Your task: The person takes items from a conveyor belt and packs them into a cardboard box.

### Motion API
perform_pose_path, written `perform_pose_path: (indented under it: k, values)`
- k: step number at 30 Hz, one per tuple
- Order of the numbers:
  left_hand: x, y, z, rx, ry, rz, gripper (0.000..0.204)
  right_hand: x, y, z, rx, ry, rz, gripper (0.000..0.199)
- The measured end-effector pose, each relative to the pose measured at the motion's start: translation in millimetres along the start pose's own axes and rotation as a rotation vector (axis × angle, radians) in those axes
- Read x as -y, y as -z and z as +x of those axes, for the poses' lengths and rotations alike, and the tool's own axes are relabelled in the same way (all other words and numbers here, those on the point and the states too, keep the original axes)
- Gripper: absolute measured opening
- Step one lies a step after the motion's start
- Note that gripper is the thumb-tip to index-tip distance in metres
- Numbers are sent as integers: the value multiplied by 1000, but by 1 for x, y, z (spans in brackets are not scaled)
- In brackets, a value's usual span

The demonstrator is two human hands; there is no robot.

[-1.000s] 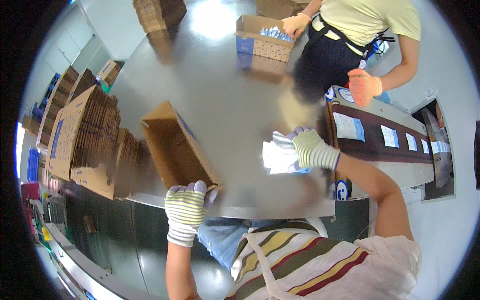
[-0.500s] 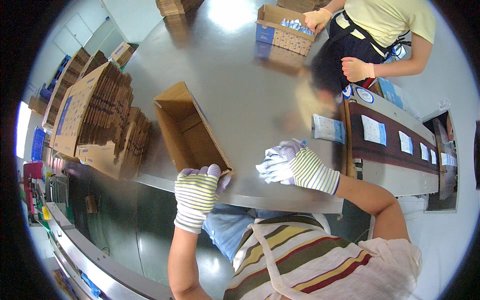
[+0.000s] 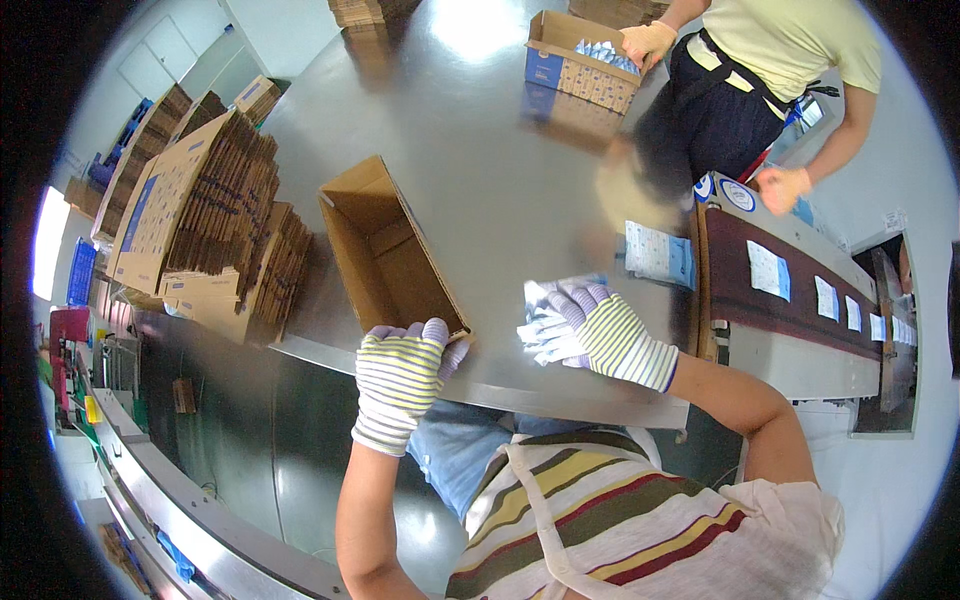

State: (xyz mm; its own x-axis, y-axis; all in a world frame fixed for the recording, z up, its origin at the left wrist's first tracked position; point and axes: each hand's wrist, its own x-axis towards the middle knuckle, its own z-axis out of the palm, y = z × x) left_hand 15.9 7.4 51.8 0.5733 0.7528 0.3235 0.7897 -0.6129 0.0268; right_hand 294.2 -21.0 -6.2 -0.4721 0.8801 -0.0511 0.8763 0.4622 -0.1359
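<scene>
My left hand (image 3: pixel 398 378), in a striped knit glove, grips the near edge of an open cardboard box (image 3: pixel 392 255); its fingers curl over the rim. The box stands on the metal table with its bare brown inside showing. My right hand (image 3: pixel 612 335), gloved alike, is closed over a bunch of white and blue packets (image 3: pixel 543 325) at the table's near side. How many it holds cannot be told. Just beyond this hand, a single flat packet (image 3: pixel 658 254) lies by the end of the conveyor.
Stacks of flattened cardboard boxes (image 3: pixel 215 215) stand at the left. On the right, a dark conveyor belt (image 3: pixel 728 262) carries several packets (image 3: pixel 770 271). Across the table (image 3: pixel 470 130), a co-worker's hand (image 3: pixel 648 42) touches a box (image 3: pixel 582 78) partly filled with packets.
The view has shifted slightly. The co-worker's other hand has moved right and nearer, over the conveyor. Packets on the belt have changed position. Both my hands keep their holds.
</scene>
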Motion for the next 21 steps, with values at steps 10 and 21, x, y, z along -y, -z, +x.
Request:
perform_pose_path:
  k: [10, 21]
  values:
    - [-2, 0, 3, -21, -13, 29, 28, -8, 10, 14, 215, -58, 111, 73]
    - [-4, 5, 1, 66, -41, -14, 28, -13, -12, 35, -170, 0, 1926, 53]
